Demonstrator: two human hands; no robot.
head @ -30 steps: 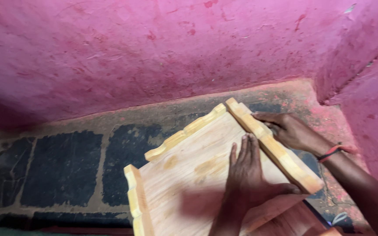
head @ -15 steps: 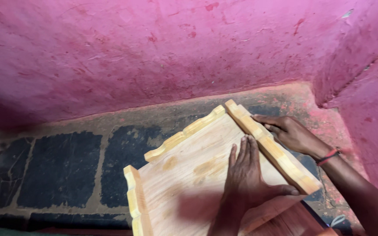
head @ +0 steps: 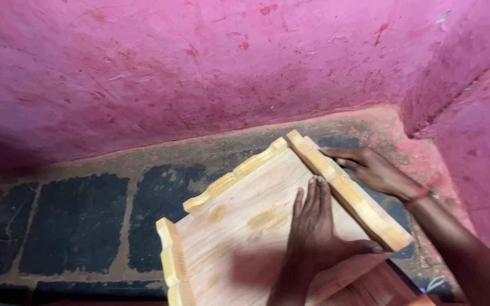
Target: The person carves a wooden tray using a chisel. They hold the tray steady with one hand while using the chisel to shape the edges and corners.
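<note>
Pale square wooden tray (head: 245, 226) with scalloped rails lay on the dark floor under the pink wall. We pressed our left hand (head: 313, 226) flat on it, fingers spread; our right hand (head: 370, 170) cupped its right rail (head: 347, 192), which we judged could shift if pushed unevenly.

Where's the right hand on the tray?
In the head view, the right hand is at right of centre, fingers against the outer side of the wooden tray's right rail, near its far corner; the left hand lies flat inside.
</note>
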